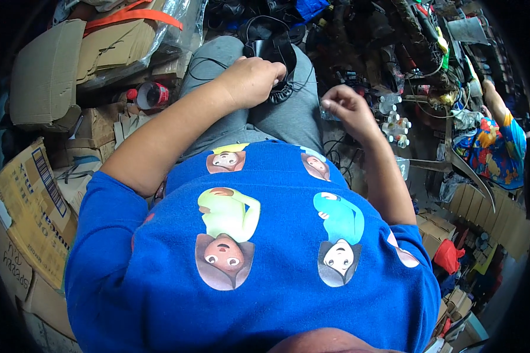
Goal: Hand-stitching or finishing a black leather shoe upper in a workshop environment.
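Note:
My left hand (254, 81) is closed on a black, curved, strap-like piece (287, 54) that lies across my lap. A ribbed or gathered rim shows just below my fingers; its exact kind is unclear. To the right, apart from that piece, my right hand (352, 113) hangs beside my right thigh. Its fingers are bent in toward the thumb, and anything pinched between them is too small to see. Under the left forearm and the black piece are my grey trousers (224, 120). A thin black cord (203, 69) loops over the left knee.
Cardboard sheets (44, 70) and boxes (26, 200) crowd the left side, with a red-labelled bottle (153, 95) beside them. Small white-capped bottles (396, 125) stand on the right. Farther right are a person's colourful sleeve (493, 150), a red bag (449, 256) and dark clutter.

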`<act>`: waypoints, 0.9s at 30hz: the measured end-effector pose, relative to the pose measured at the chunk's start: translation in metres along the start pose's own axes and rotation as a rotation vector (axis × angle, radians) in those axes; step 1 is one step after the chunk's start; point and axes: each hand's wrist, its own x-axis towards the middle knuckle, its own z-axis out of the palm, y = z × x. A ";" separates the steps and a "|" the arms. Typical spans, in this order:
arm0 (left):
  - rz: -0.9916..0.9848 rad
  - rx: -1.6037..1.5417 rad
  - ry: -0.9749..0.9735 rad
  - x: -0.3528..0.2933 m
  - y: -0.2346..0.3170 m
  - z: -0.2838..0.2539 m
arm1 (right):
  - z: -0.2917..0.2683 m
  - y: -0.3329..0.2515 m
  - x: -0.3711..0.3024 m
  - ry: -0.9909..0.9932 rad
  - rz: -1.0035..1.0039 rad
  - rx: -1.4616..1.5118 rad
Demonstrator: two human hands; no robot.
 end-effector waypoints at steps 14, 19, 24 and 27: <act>0.109 0.173 0.048 -0.007 -0.003 0.001 | 0.017 -0.063 0.040 -0.114 -0.567 -1.298; 0.235 0.256 0.101 -0.016 -0.011 -0.004 | 0.022 -0.049 0.049 -0.217 -0.603 -1.236; 0.195 0.492 0.087 -0.071 -0.038 -0.043 | -0.028 -0.006 0.036 -0.107 -0.480 -1.226; -0.100 0.200 0.239 -0.111 -0.064 -0.076 | -0.066 0.022 0.007 0.098 0.044 -0.489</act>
